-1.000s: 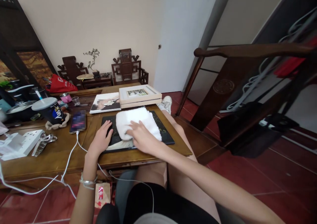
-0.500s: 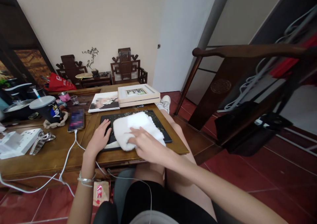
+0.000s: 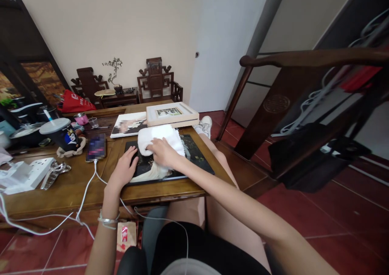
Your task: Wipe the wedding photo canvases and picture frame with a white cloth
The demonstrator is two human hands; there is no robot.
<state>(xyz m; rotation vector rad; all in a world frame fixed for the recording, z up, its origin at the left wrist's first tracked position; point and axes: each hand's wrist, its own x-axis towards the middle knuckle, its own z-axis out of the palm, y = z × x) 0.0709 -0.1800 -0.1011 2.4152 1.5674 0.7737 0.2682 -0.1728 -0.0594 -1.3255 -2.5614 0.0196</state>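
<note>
Left grip (image 3: pixel 123 170): fingers spread, flat on left edge of glossy black rectangular picture panel (image 3: pixel 199 161), which lies on brown wooden desk (image 3: pixel 161 192). Right grip (image 3: pixel 165 152): fingers bent onto folded fluffy white cloth (image 3: pixel 159 134), under and just beyond it; pinching, cannot tell. Farther beyond right grip: pale shallow box (image 3: pixel 172 114).

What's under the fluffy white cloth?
A flat, dark rectangular panel with a pale patch shows beside the cloth; its stretch beneath the cloth and bare right hand is covered, so unseen.
</note>
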